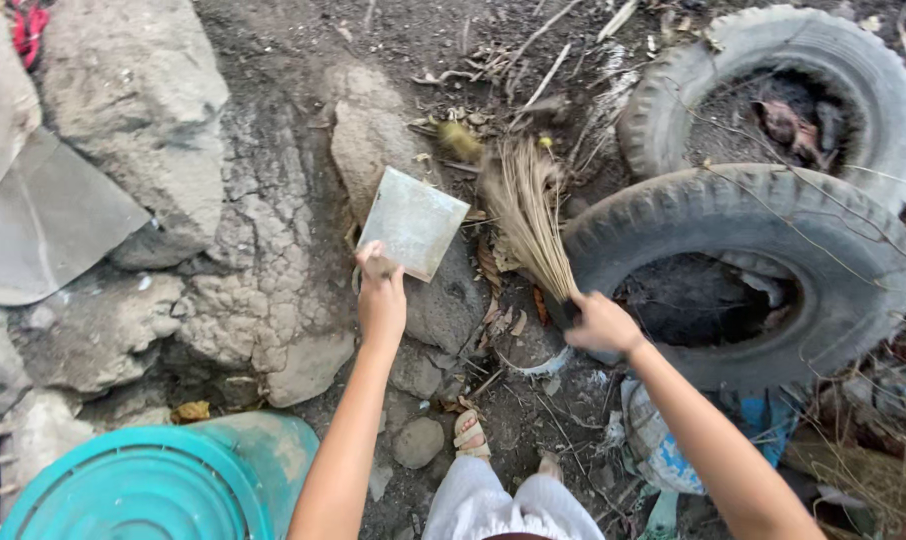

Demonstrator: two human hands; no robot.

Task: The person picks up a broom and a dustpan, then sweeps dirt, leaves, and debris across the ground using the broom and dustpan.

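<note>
My left hand point(381, 296) grips the near edge of a flat, pale square dustpan point(413, 222), held tilted above the rocky ground. My right hand point(600, 324) is closed on the dark handle of a short straw broom point(529, 213). The broom's bristles fan out and point away from me, toward dry leaves and twigs point(470, 130) on the dirt just right of the dustpan. My sandalled feet point(470, 433) stand on the dirt below, between my two arms.
Two old tyres point(733, 215) point(773, 45) lie on the right, the nearer one against my right hand. Large cracked rocks point(133, 90) fill the left. A teal plastic bin with lid point(153, 485) stands at the lower left. A grey sheet point(48, 220) lies at far left.
</note>
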